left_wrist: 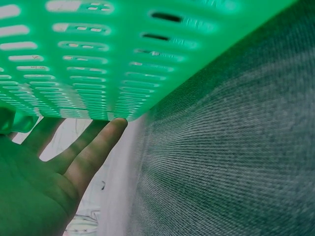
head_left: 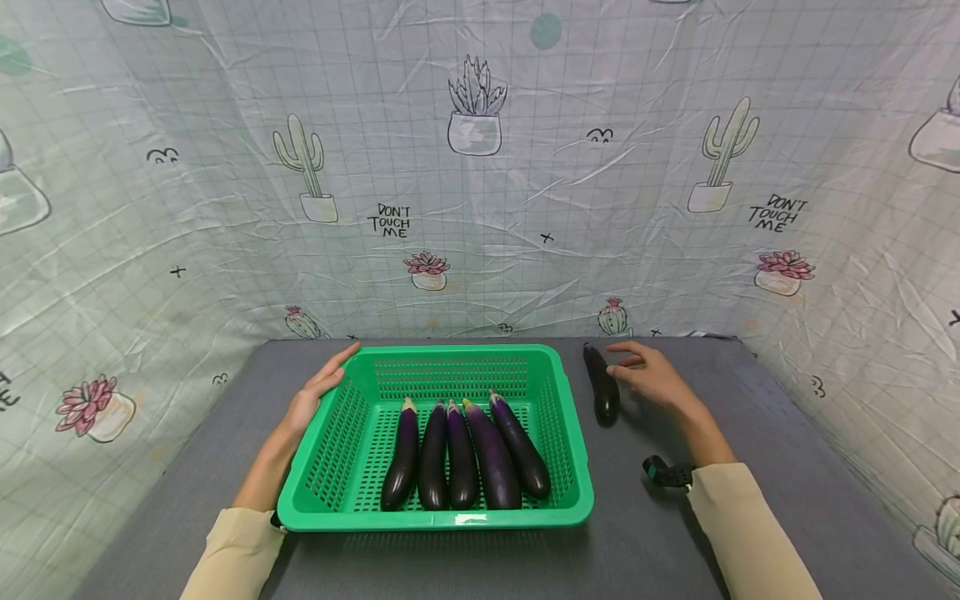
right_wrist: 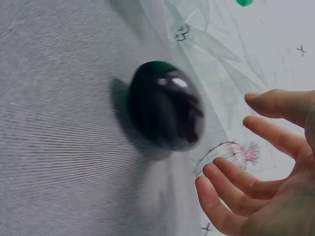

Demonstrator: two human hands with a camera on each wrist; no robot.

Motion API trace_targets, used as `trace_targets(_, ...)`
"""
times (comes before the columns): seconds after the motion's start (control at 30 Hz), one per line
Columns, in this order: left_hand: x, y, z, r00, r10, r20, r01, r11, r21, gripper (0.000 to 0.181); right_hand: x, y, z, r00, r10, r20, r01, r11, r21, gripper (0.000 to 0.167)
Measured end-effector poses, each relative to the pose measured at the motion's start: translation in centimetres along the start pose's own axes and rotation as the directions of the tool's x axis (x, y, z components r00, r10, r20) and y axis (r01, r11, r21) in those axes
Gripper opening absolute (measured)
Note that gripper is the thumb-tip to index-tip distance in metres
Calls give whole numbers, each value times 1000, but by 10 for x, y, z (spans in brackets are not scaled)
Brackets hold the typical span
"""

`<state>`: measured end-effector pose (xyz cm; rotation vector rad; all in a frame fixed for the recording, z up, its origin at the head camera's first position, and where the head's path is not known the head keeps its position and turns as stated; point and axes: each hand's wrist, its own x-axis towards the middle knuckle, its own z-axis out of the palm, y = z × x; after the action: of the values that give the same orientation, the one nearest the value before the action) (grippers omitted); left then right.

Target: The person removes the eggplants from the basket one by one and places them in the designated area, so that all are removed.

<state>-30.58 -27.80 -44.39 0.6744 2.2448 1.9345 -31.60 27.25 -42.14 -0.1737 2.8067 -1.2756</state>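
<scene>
Eggplant (head_left: pixel 602 387), one, right of green basket (head_left: pixel 438 521)

Tabletop (head_left: pixel 622 533): grey; bore everything below.
Basket: perforated; held five more eggplants (head_left: pixel 462 467) side by side.
Left hand (head_left: pixel 311 398): fingers extended, unclenched, rested against the basket's left side.
Right hand (head_left: pixel 654 379): fingers parted beside the first eggplant, grasped nothing.
Eggplant: lay on the tabletop, dark and glossy; judged firm, moderately weighty, slippery, prone to bruising; best hold seemed round its body, clear of the stem end.

Left hand (left_wrist: pixel 34 187) has its fingers (left_wrist: pixel 93 150) pretty much straight, tips right at the far end of a slotted green basket (left_wrist: pixel 118 64). Ribbed-looking grey table (left_wrist: pixel 236 137) below, pale printed cloth (left_wrist: pixel 93 199) on the far side.
</scene>
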Motion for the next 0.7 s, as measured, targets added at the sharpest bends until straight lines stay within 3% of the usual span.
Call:
trace_targets(0.17,0,-1,-1,1000,4,0,-4,1000,3,57,-6,-10,-9,1000,-10,-24,10,1000,16,54)
trace_targets(0.37,1,-3,-3,1000,10,-21,-8,997,80,57,-14,-25,-14,996,-76,-49,79,995,54,56)
trace_targets(0.7,2,-3,-3,999,17,-27,-15,995,101,56,-26,-50,-17,984,-166,-65,170,983,67,55)
